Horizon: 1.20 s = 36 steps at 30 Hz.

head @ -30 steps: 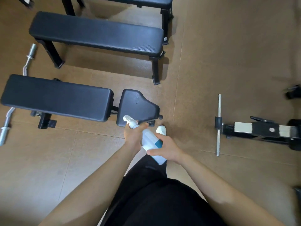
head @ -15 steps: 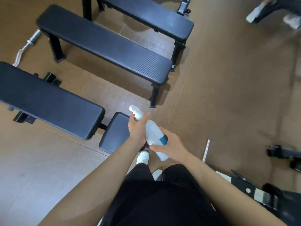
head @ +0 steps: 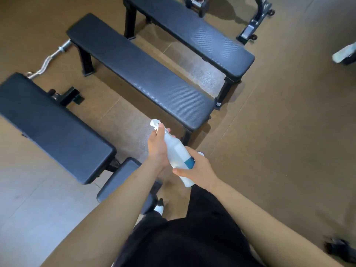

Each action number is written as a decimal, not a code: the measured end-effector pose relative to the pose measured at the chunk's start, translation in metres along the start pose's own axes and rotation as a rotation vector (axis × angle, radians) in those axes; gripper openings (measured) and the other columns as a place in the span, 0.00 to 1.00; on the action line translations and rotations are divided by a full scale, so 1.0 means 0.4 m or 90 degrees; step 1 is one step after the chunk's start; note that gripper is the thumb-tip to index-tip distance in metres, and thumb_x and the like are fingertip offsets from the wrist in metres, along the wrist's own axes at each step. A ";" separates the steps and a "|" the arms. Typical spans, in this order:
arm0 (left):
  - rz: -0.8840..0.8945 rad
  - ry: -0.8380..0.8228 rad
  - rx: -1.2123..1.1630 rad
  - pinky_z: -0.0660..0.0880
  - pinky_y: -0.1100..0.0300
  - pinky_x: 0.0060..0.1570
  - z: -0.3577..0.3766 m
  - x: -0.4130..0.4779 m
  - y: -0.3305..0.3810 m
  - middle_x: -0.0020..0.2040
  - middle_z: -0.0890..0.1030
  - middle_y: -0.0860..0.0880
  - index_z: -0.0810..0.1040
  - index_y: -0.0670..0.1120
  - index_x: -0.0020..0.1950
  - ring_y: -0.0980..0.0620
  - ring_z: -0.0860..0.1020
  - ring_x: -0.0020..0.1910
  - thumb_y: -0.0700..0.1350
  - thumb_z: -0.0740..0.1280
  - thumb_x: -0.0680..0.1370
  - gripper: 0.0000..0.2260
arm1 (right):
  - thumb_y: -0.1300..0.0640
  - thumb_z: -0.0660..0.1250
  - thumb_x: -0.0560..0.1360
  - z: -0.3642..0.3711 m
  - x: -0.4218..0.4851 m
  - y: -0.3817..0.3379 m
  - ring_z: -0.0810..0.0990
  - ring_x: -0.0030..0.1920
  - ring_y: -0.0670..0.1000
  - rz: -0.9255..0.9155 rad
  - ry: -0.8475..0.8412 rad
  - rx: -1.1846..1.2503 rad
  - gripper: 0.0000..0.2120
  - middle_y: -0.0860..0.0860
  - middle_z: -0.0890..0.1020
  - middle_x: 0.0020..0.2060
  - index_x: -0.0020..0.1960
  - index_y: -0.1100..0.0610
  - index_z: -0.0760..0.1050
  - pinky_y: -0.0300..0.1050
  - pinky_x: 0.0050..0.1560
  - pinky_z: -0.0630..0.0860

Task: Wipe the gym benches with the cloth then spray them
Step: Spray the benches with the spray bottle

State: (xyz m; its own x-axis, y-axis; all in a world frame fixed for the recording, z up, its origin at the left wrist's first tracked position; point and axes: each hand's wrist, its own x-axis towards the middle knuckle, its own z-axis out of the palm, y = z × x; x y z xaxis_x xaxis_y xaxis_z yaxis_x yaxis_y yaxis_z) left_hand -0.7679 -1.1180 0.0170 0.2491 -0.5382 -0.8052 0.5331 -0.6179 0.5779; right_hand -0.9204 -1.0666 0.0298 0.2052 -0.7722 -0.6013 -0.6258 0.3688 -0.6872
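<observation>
I hold a white spray bottle (head: 176, 151) with a teal label in both hands, nozzle pointing away from me. My left hand (head: 158, 149) grips its neck by the trigger. My right hand (head: 198, 168) wraps its lower body. Three black padded benches lie ahead: the nearest bench (head: 52, 130) at left with a separate seat pad (head: 123, 180) under my left forearm, a middle flat bench (head: 142, 74) just beyond the nozzle, and a far flat bench (head: 194, 33). No cloth is visible.
A curl bar (head: 48, 60) lies on the brown floor behind the nearest bench. A black machine frame (head: 256, 22) stands at the top right, another person's shoe (head: 344, 53) at the right edge, and dark equipment (head: 341, 249) at the lower right.
The view has swung up and left as I step forward; the benches have slid down and closer. Both hands keep the bottle, now nearer the end of the middle bench.
</observation>
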 end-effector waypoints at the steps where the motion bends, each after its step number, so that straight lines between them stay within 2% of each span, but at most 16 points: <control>1: -0.019 0.002 -0.018 0.84 0.54 0.41 0.036 0.016 0.005 0.52 0.83 0.42 0.78 0.45 0.57 0.48 0.83 0.43 0.62 0.64 0.81 0.20 | 0.45 0.79 0.70 -0.039 0.038 0.011 0.72 0.61 0.44 0.001 -0.021 0.006 0.34 0.35 0.72 0.57 0.72 0.43 0.67 0.43 0.65 0.73; 3: -0.057 0.006 -0.070 0.84 0.49 0.47 0.112 0.043 0.017 0.53 0.84 0.43 0.80 0.47 0.57 0.47 0.85 0.49 0.66 0.65 0.79 0.23 | 0.44 0.79 0.70 -0.121 0.105 0.023 0.73 0.63 0.45 0.013 -0.058 0.024 0.36 0.37 0.74 0.60 0.73 0.43 0.67 0.46 0.67 0.74; 6: -0.080 0.019 -0.142 0.84 0.47 0.51 0.223 0.081 0.043 0.62 0.84 0.44 0.83 0.49 0.60 0.48 0.85 0.57 0.68 0.66 0.77 0.25 | 0.38 0.78 0.68 -0.227 0.196 0.040 0.71 0.69 0.48 0.015 -0.086 -0.011 0.43 0.43 0.73 0.70 0.77 0.44 0.63 0.53 0.71 0.73; 9: -0.094 0.022 -0.182 0.80 0.41 0.60 0.313 0.122 0.074 0.64 0.83 0.43 0.82 0.49 0.65 0.44 0.84 0.59 0.68 0.68 0.76 0.27 | 0.38 0.78 0.68 -0.317 0.265 0.036 0.71 0.69 0.47 0.007 -0.089 -0.022 0.44 0.43 0.72 0.71 0.78 0.43 0.61 0.52 0.71 0.73; 11: -0.096 0.014 -0.188 0.79 0.41 0.63 0.360 0.145 0.092 0.64 0.83 0.43 0.81 0.49 0.67 0.44 0.84 0.61 0.68 0.68 0.76 0.29 | 0.40 0.78 0.69 -0.363 0.298 0.027 0.72 0.68 0.46 -0.010 -0.091 -0.007 0.42 0.42 0.73 0.70 0.78 0.42 0.61 0.51 0.71 0.73; 15: -0.071 0.062 -0.181 0.82 0.45 0.56 0.431 0.197 0.134 0.57 0.85 0.47 0.82 0.46 0.63 0.47 0.85 0.53 0.68 0.72 0.73 0.30 | 0.41 0.79 0.68 -0.403 0.351 0.010 0.74 0.67 0.47 -0.037 -0.084 0.062 0.41 0.42 0.75 0.68 0.76 0.43 0.65 0.52 0.69 0.75; 17: -0.062 0.079 -0.177 0.82 0.43 0.56 0.447 0.222 0.155 0.55 0.84 0.47 0.81 0.46 0.64 0.47 0.85 0.51 0.68 0.73 0.72 0.30 | 0.39 0.79 0.67 -0.412 0.379 -0.004 0.74 0.66 0.47 -0.039 -0.090 0.078 0.41 0.41 0.75 0.67 0.75 0.42 0.66 0.53 0.69 0.76; 19: -0.052 0.080 -0.190 0.83 0.45 0.54 0.451 0.239 0.169 0.56 0.85 0.47 0.81 0.47 0.63 0.48 0.85 0.51 0.68 0.73 0.72 0.30 | 0.36 0.78 0.65 -0.421 0.407 -0.019 0.75 0.66 0.47 -0.043 -0.102 0.074 0.41 0.41 0.75 0.67 0.74 0.41 0.66 0.54 0.68 0.76; 21: -0.040 0.052 -0.186 0.83 0.48 0.51 0.452 0.244 0.187 0.53 0.85 0.48 0.82 0.47 0.60 0.49 0.85 0.48 0.68 0.73 0.72 0.27 | 0.35 0.77 0.65 -0.429 0.429 -0.031 0.74 0.66 0.47 -0.050 -0.113 0.064 0.41 0.41 0.75 0.66 0.74 0.40 0.66 0.54 0.68 0.76; 23: 0.001 0.032 -0.103 0.83 0.45 0.55 0.444 0.252 0.200 0.52 0.85 0.46 0.80 0.47 0.61 0.48 0.84 0.49 0.64 0.76 0.71 0.26 | 0.37 0.78 0.65 -0.433 0.446 -0.043 0.75 0.64 0.46 -0.052 -0.120 0.078 0.39 0.40 0.76 0.64 0.72 0.40 0.67 0.54 0.67 0.77; 25: 0.081 0.023 0.024 0.83 0.46 0.56 0.433 0.262 0.207 0.55 0.82 0.43 0.75 0.47 0.66 0.46 0.82 0.52 0.55 0.78 0.71 0.28 | 0.37 0.78 0.64 -0.434 0.462 -0.059 0.77 0.62 0.46 -0.045 -0.132 0.095 0.38 0.40 0.78 0.61 0.71 0.41 0.69 0.54 0.64 0.79; 29: 0.132 -0.001 0.058 0.82 0.55 0.47 0.410 0.296 0.226 0.54 0.79 0.43 0.72 0.44 0.68 0.48 0.81 0.50 0.42 0.79 0.73 0.27 | 0.41 0.79 0.65 -0.412 0.503 -0.097 0.80 0.58 0.46 -0.034 -0.136 0.137 0.32 0.41 0.81 0.56 0.66 0.43 0.74 0.54 0.61 0.80; 33: 0.099 0.021 0.049 0.81 0.54 0.44 0.387 0.361 0.281 0.49 0.78 0.46 0.75 0.42 0.60 0.49 0.81 0.45 0.41 0.80 0.69 0.24 | 0.47 0.80 0.66 -0.368 0.548 -0.144 0.82 0.54 0.50 -0.018 -0.112 0.175 0.25 0.45 0.84 0.52 0.62 0.43 0.78 0.59 0.58 0.81; 36: 0.086 0.004 0.068 0.83 0.49 0.48 0.356 0.413 0.323 0.49 0.78 0.47 0.75 0.42 0.60 0.48 0.81 0.46 0.43 0.80 0.67 0.25 | 0.47 0.79 0.67 -0.328 0.589 -0.192 0.81 0.53 0.47 0.011 -0.100 0.163 0.24 0.43 0.83 0.50 0.61 0.40 0.77 0.55 0.57 0.81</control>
State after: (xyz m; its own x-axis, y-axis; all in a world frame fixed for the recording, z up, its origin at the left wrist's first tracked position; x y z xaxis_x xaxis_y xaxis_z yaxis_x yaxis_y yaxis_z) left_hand -0.7729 -1.3684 -0.0224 0.3180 -0.6175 -0.7194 0.4049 -0.5977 0.6920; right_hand -0.9228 -1.3447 -0.0054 0.3227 -0.6829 -0.6554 -0.4236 0.5151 -0.7452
